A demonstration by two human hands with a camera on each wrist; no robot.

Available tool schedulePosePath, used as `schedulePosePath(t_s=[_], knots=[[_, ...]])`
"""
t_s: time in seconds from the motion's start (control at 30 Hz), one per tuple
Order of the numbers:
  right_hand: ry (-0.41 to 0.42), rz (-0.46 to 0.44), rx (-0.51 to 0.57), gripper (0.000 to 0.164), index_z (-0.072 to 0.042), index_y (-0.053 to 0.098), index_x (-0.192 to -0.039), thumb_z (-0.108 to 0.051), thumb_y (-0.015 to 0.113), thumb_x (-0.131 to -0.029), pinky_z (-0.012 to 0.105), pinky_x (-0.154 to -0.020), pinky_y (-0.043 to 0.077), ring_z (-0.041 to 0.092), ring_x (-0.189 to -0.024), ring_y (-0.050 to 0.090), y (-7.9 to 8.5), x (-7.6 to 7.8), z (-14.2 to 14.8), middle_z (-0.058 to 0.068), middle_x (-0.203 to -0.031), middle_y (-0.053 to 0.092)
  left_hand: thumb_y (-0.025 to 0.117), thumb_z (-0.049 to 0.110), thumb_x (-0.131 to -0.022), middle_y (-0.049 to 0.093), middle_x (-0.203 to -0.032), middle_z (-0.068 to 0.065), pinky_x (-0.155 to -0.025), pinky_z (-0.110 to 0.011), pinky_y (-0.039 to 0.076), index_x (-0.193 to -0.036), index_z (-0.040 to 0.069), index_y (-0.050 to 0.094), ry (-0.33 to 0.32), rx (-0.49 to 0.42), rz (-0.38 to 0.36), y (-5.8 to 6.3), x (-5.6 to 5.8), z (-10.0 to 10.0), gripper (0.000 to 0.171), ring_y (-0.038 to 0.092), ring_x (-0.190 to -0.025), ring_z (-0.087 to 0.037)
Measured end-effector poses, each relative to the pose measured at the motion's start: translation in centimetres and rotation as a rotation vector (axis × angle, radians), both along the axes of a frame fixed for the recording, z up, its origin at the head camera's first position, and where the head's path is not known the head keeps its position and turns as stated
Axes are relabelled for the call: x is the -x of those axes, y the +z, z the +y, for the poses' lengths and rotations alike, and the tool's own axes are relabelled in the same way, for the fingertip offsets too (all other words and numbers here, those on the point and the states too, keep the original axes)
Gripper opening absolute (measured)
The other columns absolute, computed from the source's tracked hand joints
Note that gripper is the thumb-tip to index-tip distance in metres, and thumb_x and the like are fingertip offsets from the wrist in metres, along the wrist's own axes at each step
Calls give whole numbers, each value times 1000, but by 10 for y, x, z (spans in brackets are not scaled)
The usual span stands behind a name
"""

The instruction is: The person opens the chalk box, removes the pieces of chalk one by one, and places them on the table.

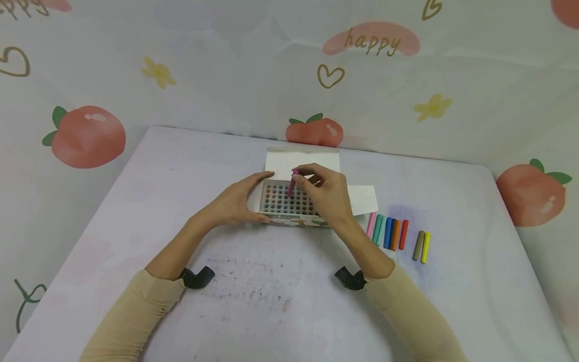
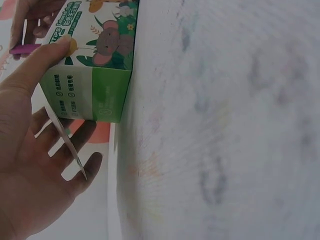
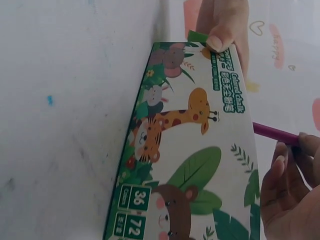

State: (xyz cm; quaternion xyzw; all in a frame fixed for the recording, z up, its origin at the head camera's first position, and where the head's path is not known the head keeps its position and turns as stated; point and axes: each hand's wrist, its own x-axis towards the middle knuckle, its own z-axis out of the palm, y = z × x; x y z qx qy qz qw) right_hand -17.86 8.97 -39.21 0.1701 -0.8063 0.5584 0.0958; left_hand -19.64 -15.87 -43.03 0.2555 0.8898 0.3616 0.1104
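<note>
In the head view an open chalk box [image 1: 296, 219] sits near the far middle of the table, its lid flaps folded out. Rows of small round coloured ends or holes fill its top. My left hand [image 1: 228, 203] holds the box's left end, thumb on the front face and forefinger at the back. Between thumb and fingers, my right hand [image 1: 333, 198] pinches a magenta chalk stick [image 1: 291, 187], tilted, with its lower end at the grid. Cartoon animals decorate the box front [image 3: 175, 130] in the right wrist view, where the chalk stick [image 3: 275, 134] shows behind its top edge.
Right of the box lie several loose chalk sticks, among them pink [image 1: 371, 225], blue [image 1: 387, 233], orange [image 1: 396, 235] and red [image 1: 404, 235]. Farther right are an olive-brown stick [image 1: 418, 245] and a yellow one [image 1: 425, 248]. Smudges mark the white tabletop [image 1: 244, 291].
</note>
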Motion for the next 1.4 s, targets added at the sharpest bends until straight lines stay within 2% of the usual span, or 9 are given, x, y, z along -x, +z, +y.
schedulePosePath(t_s=[0.13,0.3,0.7,0.97,1.4], knots=[[-15,-13,17,16,-10,75,-105,-20,73,-92,24,-60,48,20,-73,66,0,-3,8,3,-97,73,92,38,-68,42,-151,-6,-107,-52,36,-156,26,28,1,0,-12,0,0,0,110,43,-134,-26],[-25,-22,50,17,-7,75,-106,-15,73,-91,22,-61,47,24,-75,65,1,-5,14,8,-96,73,92,38,-68,38,-155,-7,-110,-54,33,-157,26,27,3,14,-12,2,-1,-1,110,37,-140,-28],[-60,10,71,14,-8,76,-102,-16,73,-91,23,-63,49,20,-73,62,8,-10,32,5,-92,73,91,37,-69,34,-158,-6,-112,-54,31,-157,26,25,-8,37,-11,6,-2,1,111,32,-144,-29],[-91,-9,121,15,-4,75,-104,-13,73,-92,24,-68,53,20,-77,63,11,-15,46,10,-91,72,92,37,-69,34,-158,-9,-111,-54,32,-158,24,24,-1,52,-11,11,-7,0,113,33,-143,-31],[-178,-24,101,19,-3,74,-109,-13,72,-92,26,-66,54,18,-73,64,11,-28,73,0,-93,73,93,33,-68,35,-157,-11,-110,-54,34,-158,23,23,-32,36,1,11,-8,-5,115,36,-141,-31]])
